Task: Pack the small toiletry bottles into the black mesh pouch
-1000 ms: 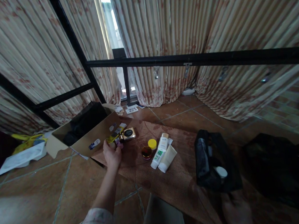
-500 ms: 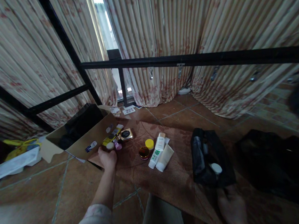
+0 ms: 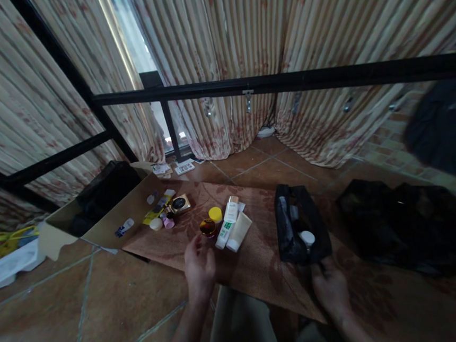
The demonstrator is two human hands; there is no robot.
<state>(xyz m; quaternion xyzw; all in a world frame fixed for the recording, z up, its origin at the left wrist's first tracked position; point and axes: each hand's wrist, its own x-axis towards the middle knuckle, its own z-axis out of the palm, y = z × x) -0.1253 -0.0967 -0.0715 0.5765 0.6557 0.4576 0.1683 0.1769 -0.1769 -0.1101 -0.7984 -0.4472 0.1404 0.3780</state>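
Observation:
My left hand (image 3: 198,266) hovers over the brown mat (image 3: 256,264) with its fingers loosely spread and nothing in them, just short of a small amber jar (image 3: 208,227) and a yellow-lidded jar (image 3: 215,214). Two white tubes (image 3: 233,228) lie beside those jars. My right hand (image 3: 331,287) rests at the near end of an open black pouch (image 3: 298,223); its fingers curl on the pouch's edge. A white cap (image 3: 308,237) shows inside the pouch. Further left lie a small white jar (image 3: 155,223), a pink item (image 3: 169,223), a gold box (image 3: 179,203) and a yellow packet (image 3: 155,212).
A flattened cardboard box (image 3: 108,218) with a dark bag in it lies at the left. Black metal bars (image 3: 284,81) cross in front of striped curtains. A black bag (image 3: 408,224) sits at the right. White and yellow bags (image 3: 4,254) lie far left on the tiled floor.
My left hand left the small white jar and pink item by the box and drew back toward me, right of where it was. The view swung left and down.

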